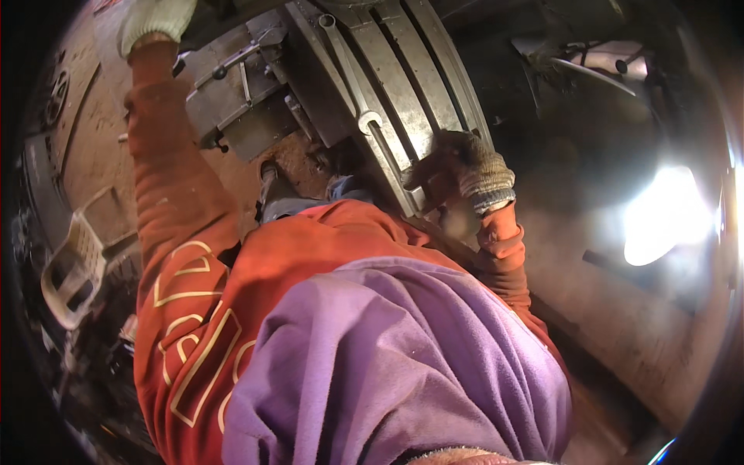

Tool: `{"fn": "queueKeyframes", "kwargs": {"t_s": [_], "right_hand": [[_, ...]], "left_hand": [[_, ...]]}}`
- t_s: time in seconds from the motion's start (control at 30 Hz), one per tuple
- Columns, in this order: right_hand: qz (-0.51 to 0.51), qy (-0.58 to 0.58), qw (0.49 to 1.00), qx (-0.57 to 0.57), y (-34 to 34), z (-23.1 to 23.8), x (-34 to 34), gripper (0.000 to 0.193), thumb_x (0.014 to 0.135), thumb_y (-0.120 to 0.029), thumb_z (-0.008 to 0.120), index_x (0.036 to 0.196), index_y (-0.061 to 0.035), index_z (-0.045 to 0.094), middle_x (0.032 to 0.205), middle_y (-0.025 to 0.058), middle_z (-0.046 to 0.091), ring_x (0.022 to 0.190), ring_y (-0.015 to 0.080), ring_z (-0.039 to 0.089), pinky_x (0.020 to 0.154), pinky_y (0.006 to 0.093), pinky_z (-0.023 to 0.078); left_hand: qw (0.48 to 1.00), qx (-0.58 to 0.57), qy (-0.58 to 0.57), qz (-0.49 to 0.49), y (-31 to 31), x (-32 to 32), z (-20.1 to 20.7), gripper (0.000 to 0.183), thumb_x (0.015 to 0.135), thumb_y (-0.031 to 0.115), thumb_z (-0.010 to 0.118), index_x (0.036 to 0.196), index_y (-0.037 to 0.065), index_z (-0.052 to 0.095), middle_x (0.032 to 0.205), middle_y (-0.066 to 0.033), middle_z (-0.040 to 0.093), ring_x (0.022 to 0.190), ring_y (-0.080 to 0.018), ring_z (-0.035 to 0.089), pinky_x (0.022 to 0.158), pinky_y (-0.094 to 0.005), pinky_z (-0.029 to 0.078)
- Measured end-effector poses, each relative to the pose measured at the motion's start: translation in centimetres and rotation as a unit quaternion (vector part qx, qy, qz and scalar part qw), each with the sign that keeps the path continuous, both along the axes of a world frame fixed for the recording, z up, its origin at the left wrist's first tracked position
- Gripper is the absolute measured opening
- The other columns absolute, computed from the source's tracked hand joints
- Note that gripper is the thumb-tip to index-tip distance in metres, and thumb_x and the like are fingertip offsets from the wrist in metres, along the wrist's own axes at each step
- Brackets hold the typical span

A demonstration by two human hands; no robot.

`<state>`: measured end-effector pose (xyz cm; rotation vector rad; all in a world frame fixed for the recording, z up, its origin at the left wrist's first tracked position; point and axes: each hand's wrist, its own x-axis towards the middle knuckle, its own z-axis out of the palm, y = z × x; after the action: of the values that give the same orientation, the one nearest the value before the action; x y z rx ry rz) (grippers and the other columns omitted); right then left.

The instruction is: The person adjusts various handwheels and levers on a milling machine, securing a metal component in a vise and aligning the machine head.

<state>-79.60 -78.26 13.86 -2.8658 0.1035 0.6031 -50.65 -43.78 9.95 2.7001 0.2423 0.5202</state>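
- Two gloved hands at a machine; what is done or left can't be read from this view.
- Wrench (347,70) lies loose, in neither hand, so the wrench work looks paused or finished; a guess only.
- Right hand (467,161), dark-stained glove, sits at the near end of the slotted metal bench (416,139); fingers look partly curled, blurred; can't tell if they grip anything.
- Left hand (159,19), whitish glove, up at top left, near a dark machine part (225,22); fingers cut off by the frame, so opening and hold can't be told.
- Wrench look: long, grey metal, ring end far, forked end near, lengthwise along the slots, toward the bench's left side.
- Bench look: grey metal, long parallel dark slots, bright glare patch beside the right hand.
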Motion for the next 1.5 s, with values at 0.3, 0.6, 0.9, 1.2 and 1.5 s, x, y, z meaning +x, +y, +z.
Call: {"fn": "queueKeyframes", "kwargs": {"t_s": [0.3,0.6,0.9,1.2,1.5], "right_hand": [[-0.022,0.067,0.986,-0.151,5.4,1.5,5.3,0.033,0.091,-0.014,0.068,0.124,-0.0129,0.070,0.116,0.0121,0.073,0.109,0.0274,0.070,0.094,0.0372,0.054],[-0.076,-0.085,0.993,0.006,6.3,-1.2,15.0,0.036,0.092,-0.011,0.063,0.127,-0.0115,0.069,0.120,0.0138,0.072,0.115,0.0304,0.068,0.097,0.0377,0.052],[0.064,-0.267,0.947,-0.166,4.2,-10.1,18.9,0.026,0.090,-0.022,0.071,0.113,-0.0098,0.072,0.107,0.0115,0.075,0.102,0.0277,0.071,0.088,0.0378,0.055],[-0.167,-0.384,0.859,0.296,1.9,-15.4,20.4,0.022,0.088,-0.011,0.072,0.107,-0.0011,0.071,0.089,0.0098,0.069,0.094,0.0179,0.068,0.084,0.0308,0.053],[-0.057,-0.280,0.954,0.095,3.1,-10.7,19.2,0.031,0.093,-0.020,0.065,0.120,-0.0076,0.071,0.119,0.0154,0.072,0.117,0.0343,0.066,0.100,0.0413,0.051]], "left_hand": [[0.992,-0.002,0.079,-0.099,1.1,-1.1,1.1,0.073,0.088,0.069,0.052,0.132,0.012,0.066,0.126,-0.0267,0.067,0.121,-0.0448,0.062,0.104,-0.0504,0.046],[0.996,-0.005,0.017,-0.086,0.9,-1.7,1.6,0.057,0.092,0.059,0.055,0.096,0.005,0.073,0.094,-0.0187,0.075,0.086,-0.0375,0.075,0.080,-0.0453,0.059],[0.998,0.005,0.008,-0.069,1.2,-1.6,0.7,0.053,0.092,0.056,0.056,0.097,0.006,0.072,0.095,-0.0180,0.075,0.085,-0.0374,0.075,0.079,-0.0462,0.059],[0.988,-0.032,0.141,-0.056,0.3,-2.2,3.7,0.061,0.091,0.061,0.054,0.113,0.006,0.071,0.107,-0.0225,0.074,0.106,-0.0400,0.070,0.095,-0.0484,0.053],[0.982,-0.002,0.177,-0.060,1.1,-0.2,3.0,0.082,0.088,0.069,0.047,0.128,0.000,0.067,0.125,-0.0315,0.065,0.123,-0.0431,0.061,0.107,-0.0464,0.046]]}}
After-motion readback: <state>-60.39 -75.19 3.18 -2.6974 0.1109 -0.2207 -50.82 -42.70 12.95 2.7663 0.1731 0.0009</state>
